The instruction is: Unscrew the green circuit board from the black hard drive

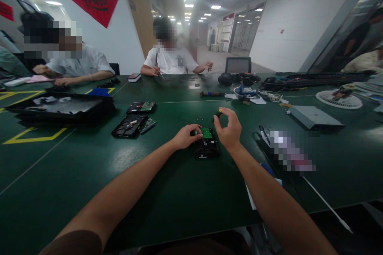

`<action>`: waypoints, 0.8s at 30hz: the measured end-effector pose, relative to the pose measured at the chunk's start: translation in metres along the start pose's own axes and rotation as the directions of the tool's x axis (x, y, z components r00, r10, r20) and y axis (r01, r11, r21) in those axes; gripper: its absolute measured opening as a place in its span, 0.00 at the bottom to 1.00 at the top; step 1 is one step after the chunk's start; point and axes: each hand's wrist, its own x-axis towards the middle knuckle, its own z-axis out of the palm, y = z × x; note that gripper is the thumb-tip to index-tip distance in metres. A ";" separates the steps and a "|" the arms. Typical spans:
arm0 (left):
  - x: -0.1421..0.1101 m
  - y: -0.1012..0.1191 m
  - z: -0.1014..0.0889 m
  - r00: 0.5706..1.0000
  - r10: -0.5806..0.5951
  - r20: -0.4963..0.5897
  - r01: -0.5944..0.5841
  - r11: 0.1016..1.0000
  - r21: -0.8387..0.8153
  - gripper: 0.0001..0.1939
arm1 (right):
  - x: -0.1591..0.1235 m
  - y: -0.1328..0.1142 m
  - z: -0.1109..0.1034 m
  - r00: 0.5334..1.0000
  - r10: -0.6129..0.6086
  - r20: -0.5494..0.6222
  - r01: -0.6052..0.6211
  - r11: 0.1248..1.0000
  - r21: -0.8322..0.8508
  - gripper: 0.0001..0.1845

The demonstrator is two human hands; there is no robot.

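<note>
A black hard drive (206,148) with a green circuit board (207,132) at its far end lies on the green table in front of me. My left hand (189,136) is at the board's left edge, thumb and fingertips pinched together there; whether a small piece is between them I cannot make out. Just above the drive's right side, my right hand (229,129) grips a small screwdriver (218,114) with a dark and yellow handle. The screwdriver's tip is hard to see. Several tiny screws (200,118) lie beyond the drive.
Left of the drive lie another hard drive (141,107), an opened drive (128,126) and a loose circuit board (148,125). Black trays (60,107) stand farther left. A grey metal box (315,116), a white fan grille (338,99) and cables (245,91) are at right. Two people sit opposite.
</note>
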 end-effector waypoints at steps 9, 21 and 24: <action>-0.001 0.004 -0.001 1.000 -0.013 -0.001 0.013 1.000 0.003 0.07 | 0.002 -0.001 -0.002 1.000 0.005 0.006 -0.005 1.000 -0.022 0.15; 0.000 -0.002 0.001 1.000 0.013 -0.009 -0.013 1.000 -0.007 0.07 | 0.000 -0.003 -0.001 1.000 0.005 -0.006 -0.005 1.000 -0.026 0.16; 0.000 -0.001 0.001 1.000 0.003 -0.001 -0.003 1.000 -0.011 0.07 | -0.002 -0.001 0.001 1.000 0.025 -0.013 -0.025 1.000 -0.013 0.16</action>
